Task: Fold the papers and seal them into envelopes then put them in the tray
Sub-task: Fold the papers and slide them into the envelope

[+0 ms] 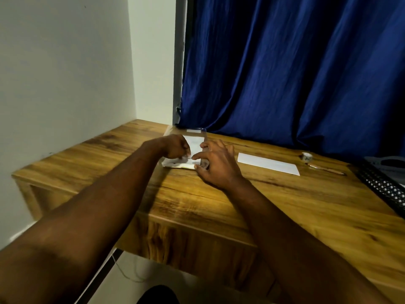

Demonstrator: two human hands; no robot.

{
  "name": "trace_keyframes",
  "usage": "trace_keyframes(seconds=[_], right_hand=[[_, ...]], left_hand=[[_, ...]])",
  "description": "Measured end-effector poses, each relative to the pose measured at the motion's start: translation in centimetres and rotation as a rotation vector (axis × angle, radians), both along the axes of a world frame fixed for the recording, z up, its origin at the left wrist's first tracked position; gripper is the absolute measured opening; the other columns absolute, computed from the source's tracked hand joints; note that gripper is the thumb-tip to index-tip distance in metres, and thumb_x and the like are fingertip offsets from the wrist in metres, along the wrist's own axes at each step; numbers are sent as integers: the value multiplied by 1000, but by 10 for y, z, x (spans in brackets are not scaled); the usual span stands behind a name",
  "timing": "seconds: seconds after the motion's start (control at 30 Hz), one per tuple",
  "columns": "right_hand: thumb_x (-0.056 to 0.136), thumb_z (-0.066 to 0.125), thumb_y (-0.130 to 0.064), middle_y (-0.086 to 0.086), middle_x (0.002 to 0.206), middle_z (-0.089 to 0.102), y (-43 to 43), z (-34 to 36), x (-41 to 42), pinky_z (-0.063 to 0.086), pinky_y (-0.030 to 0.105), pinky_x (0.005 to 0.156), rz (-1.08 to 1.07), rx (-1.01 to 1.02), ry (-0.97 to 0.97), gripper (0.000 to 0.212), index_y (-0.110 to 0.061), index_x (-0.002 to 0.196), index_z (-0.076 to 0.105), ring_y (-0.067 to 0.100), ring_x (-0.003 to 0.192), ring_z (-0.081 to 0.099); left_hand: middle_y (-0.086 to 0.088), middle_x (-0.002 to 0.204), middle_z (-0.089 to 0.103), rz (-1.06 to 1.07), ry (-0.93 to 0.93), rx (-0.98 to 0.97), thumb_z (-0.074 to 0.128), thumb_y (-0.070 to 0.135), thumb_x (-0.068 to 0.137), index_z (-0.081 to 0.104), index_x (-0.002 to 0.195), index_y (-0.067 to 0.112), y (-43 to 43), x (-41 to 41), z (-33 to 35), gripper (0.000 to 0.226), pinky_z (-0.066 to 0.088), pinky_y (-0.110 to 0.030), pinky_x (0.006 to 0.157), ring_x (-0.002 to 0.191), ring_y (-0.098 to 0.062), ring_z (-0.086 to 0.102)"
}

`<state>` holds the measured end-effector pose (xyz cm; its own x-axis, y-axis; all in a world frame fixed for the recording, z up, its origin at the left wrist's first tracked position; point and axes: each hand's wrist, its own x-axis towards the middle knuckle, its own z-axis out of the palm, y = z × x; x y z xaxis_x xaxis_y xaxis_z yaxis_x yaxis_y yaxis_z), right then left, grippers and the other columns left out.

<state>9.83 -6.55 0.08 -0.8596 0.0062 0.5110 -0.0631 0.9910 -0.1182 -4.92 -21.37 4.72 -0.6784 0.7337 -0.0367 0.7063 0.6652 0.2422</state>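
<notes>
1. A white paper is lying on the wooden bench, near the far side, and both hands are meeting over it.
2. The left hand is curling its fingers in and pinching the paper's top edge.
3. The right hand is spreading its fingers and pressing down on the right end of the paper; its fingertips are touching the paper.
4. Just behind the hands, a clear plastic sleeve with more white sheets is lying flat on the bench, close to the blue curtain.
5. A long white envelope is lying flat to the right of the hands, apart from them.
6. Past the envelope, a small roll of tape is sitting near the curtain, and a thin pencil-like stick is lying just beside it.
7. A black mesh tray is sitting at the right edge of the bench, well apart from the paper.
8. A pale wall is standing to the left of the bench.
</notes>
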Motion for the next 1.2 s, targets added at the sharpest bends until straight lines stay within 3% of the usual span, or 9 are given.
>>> trace_keyframes(seconds=[0.1, 0.27, 0.4, 0.6, 0.7, 0.87, 0.97, 1.03, 1.2], right_hand=[[89, 74, -50, -5, 157, 47, -8, 1, -10, 23, 51, 112, -106, 74, -89, 35, -40, 123, 76, 17, 147, 30], [96, 71, -38, -6, 157, 47, -16, -4, -18, 21, 55, 113, -138, 97, -112, 19, -37, 112, 80, 19, 149, 29], [98, 65, -38, -6, 153, 50, -18, -7, -11, 22, 56, 112, -61, 84, 18, 20, -39, 115, 76, 19, 147, 33], [94, 69, -28, -4, 147, 55, -19, -1, 3, 20, 42, 103, 82, -3, 186, 16, -35, 108, 74, 19, 142, 38], [94, 69, -26, -4, 138, 58, -17, 3, 6, 29, 41, 98, 93, -7, 216, 19, -33, 110, 74, 20, 133, 44], [96, 67, -21, -5, 122, 60, -11, 4, 13, 44, 45, 94, 136, 126, 213, 15, -27, 109, 71, 18, 117, 50], [98, 67, -20, -2, 125, 62, -13, 7, 15, 45, 42, 95, 146, 235, 221, 19, -25, 116, 68, 19, 117, 50], [99, 66, -21, -1, 127, 63, -14, 9, 17, 40, 37, 96, 141, 272, 249, 22, -23, 120, 66, 17, 117, 49], [103, 57, -20, -1, 116, 65, -14, 15, 33, 35, 34, 92, 197, 90, 327, 16, -20, 117, 64, 14, 107, 50]], left_hand=[[0, 130, 64, 4, 22, 49, 66, 14, 100, 73, 129, 13, -1, 3, -1, 30, 46, -33, 102, 112, -14, 56], [-7, 135, 69, 14, -12, 108, 65, 12, 100, 74, 128, 11, -2, 1, -3, 29, 49, -34, 102, 107, -13, 59], [-4, 139, 64, 23, 19, 93, 62, 20, 104, 73, 131, 16, -4, 0, -1, 30, 40, -30, 96, 109, -11, 51], [-4, 122, 73, 27, 1, 68, 65, 18, 102, 77, 119, 17, -6, -9, 2, 21, 49, -33, 93, 102, -16, 63], [4, 107, 75, -23, -14, 9, 67, 15, 100, 79, 104, 29, -8, -13, 5, 19, 50, -31, 90, 100, -17, 67], [3, 114, 70, 2, -24, -5, 77, 4, 90, 75, 120, 19, -11, -11, 2, 34, 51, -35, 98, 110, -18, 64], [1, 106, 70, 60, 68, 115, 79, 6, 87, 72, 98, 23, -13, -14, -12, 22, 50, -31, 86, 100, -17, 64], [-1, 98, 74, 71, 135, 207, 77, 4, 85, 67, 82, 28, -15, -17, -24, 26, 53, -32, 83, 93, -18, 67], [1, 83, 75, 71, 180, 305, 74, 1, 82, 68, 70, 29, -21, -20, -32, 31, 59, -35, 81, 84, -20, 71]])
